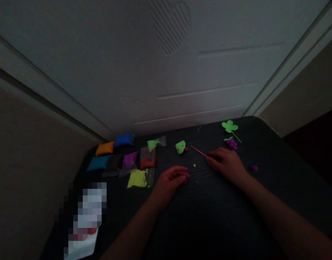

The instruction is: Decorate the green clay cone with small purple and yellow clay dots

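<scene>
At the near left of the dark table (209, 224), a white sheet-like item (87, 242) lies partly hidden by pixelation. The left hand (168, 184) is just above or on the table, its fingers bent and close to one another, the thumb near them; whether they pinch anything, I cannot tell. The right hand (228, 164) pinches the end of a thin pink stick tool (199, 150) between thumb and fingers, the tool's free end pointing away and to the left. Between the hands lies a tiny yellow ball (194, 165); right of the right hand is a small purple clay lump (254, 168). Left of the left hand sits a bag of yellow clay (137, 178). Beyond it are packets of teal clay (98, 163), black clay (113, 163), purple clay (130, 161) and red clay (148, 160), then orange clay (105, 148), an opened-looking bag of light green clay (153, 144) and blue clay (124, 140). Near the tool's free end rests a green clay piece (180, 147) with red bits. Farther right are a purple grape cluster (231, 144) with green leaves and, behind it, a green clay flower (229, 126) with a stem. A pale panel with heart reliefs (166, 72) rises behind.
</scene>
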`<state>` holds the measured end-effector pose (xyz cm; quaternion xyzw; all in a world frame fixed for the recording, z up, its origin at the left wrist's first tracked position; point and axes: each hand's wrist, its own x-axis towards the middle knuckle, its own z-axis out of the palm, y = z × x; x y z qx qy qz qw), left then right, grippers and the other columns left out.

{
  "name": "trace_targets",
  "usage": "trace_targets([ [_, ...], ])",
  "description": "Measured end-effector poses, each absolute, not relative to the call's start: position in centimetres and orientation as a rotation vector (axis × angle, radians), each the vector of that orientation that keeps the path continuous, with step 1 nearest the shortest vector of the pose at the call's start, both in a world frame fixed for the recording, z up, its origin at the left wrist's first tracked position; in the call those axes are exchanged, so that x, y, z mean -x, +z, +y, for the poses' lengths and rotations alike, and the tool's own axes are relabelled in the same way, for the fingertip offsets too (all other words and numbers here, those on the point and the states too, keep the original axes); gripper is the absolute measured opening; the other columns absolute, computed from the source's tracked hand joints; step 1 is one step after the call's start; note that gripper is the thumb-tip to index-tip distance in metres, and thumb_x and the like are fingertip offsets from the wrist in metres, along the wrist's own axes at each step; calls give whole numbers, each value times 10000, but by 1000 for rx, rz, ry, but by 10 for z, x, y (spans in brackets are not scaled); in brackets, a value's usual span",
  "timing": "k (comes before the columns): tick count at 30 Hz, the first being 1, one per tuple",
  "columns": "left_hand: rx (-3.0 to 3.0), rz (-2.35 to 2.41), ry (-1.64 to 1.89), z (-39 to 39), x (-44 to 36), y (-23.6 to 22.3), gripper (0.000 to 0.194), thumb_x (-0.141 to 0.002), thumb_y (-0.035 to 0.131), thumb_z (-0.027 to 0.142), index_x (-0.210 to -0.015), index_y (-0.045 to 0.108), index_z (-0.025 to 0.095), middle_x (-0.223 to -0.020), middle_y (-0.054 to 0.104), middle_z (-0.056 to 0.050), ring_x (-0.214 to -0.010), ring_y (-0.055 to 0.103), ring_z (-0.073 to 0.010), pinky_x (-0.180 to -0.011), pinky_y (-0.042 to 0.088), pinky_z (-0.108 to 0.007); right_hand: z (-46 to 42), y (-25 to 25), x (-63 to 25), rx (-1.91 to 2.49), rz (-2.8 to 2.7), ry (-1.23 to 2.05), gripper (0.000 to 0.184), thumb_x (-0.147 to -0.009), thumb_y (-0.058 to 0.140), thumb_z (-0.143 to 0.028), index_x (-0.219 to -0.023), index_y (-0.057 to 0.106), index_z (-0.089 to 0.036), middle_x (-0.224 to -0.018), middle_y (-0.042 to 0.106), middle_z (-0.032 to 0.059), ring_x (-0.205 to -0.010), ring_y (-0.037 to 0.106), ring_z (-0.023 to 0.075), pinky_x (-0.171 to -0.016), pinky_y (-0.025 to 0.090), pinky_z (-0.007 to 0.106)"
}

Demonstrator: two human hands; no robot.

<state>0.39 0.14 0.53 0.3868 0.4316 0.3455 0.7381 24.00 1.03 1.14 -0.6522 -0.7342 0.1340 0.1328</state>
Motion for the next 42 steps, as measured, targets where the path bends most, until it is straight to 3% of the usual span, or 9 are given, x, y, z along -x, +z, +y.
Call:
trace_targets([
  [8,-862,991,849,1,-3,0,224,-636,678,223,-842,632,151,-714,653,-32,-611,533,-103,-616,381,-233,39,27,-221,2084,-2240,448,241,-856,466,-327,-960,553,-127,-918,580,43,-790,565,123,-719,481,319],
  [13,-841,950,869,9,-5,-10,350,-503,763,318,-766,632,128,-651,655,-52,-533,525,-114,-554,370,-246,53,31,-220,2198,-2207,487,246,-853,474,-313,-998,542,-126,-955,575,52,-827,567,135,-729,485,329],
  [23,-767,999,864,4,-10,-1,314,-513,763,273,-767,646,130,-670,656,-50,-570,536,-116,-592,386,-244,54,31,-226,2119,-2153,603,284,-850,479,-311,-1069,513,-134,-1038,551,67,-904,555,161,-777,473,365],
  [34,-711,935,936,2,-10,50,208,-641,688,211,-821,626,127,-752,651,-55,-606,555,-102,-615,413,-246,64,36,-221,2063,-1986,616,280,-846,485,-316,-1050,520,-127,-1023,554,66,-884,557,156,-760,477,357],
  [40,-763,831,1080,15,-6,105,166,-651,679,161,-807,626,141,-734,663,-28,-637,565,-87,-649,420,-224,55,107,-243,1664,-1821,639,242,-858,437,-344,-864,567,-140,-833,589,41,-770,560,139,-737,464,334],
  [42,-796,781,1129,19,-8,126,176,-640,686,157,-807,629,151,-717,668,-21,-648,573,-95,-656,430,-229,40,136,-245,1482,-1734,648,261,-862,396,-391,-925,554,-193,-851,593,40,-803,568,164,-727,470,328],
])
